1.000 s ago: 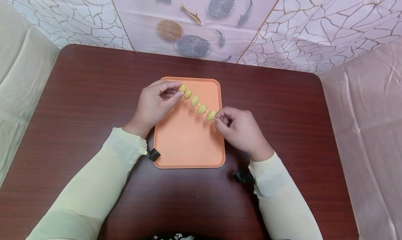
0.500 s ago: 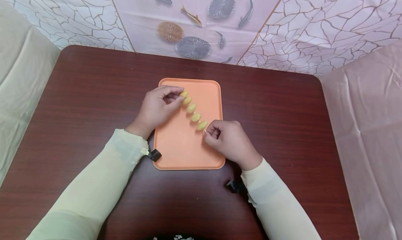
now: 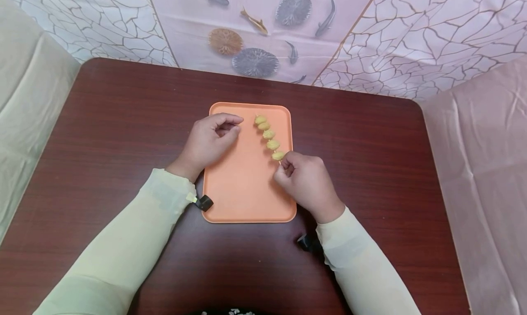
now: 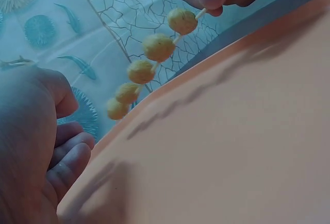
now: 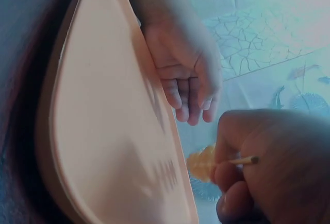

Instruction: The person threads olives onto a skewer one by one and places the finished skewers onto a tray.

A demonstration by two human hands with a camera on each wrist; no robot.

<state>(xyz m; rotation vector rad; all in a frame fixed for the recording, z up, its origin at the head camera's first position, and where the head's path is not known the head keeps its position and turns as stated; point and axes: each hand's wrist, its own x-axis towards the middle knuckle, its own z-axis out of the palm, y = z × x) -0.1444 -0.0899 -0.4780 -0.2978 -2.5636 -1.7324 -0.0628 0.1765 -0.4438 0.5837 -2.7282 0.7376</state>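
Observation:
My right hand (image 3: 309, 180) pinches the near end of a thin skewer (image 3: 269, 134) threaded with several yellow oval pieces. Held above the orange tray (image 3: 243, 191), the skewer casts a beaded shadow on it in the left wrist view. In the right wrist view the blunt stick end (image 5: 251, 160) sticks out past my fingers, and one yellow piece (image 5: 202, 163) shows beyond them. My left hand (image 3: 207, 143) hovers over the tray's left side, loosely curled with nothing in it. A gap separates its fingertips from the skewer's far end.
The tray lies on a dark red-brown wooden table (image 3: 136, 118). Patterned cloth with printed fish (image 3: 255, 22) hangs behind the table's far edge, and plain cloth (image 3: 486, 177) borders the right side. Small black wrist cameras (image 3: 203, 203) are strapped at both sleeves.
The left hand has let go of the skewer's far end. The right hand has moved toward me, then swung the skewer rightward, away from the left fingers.

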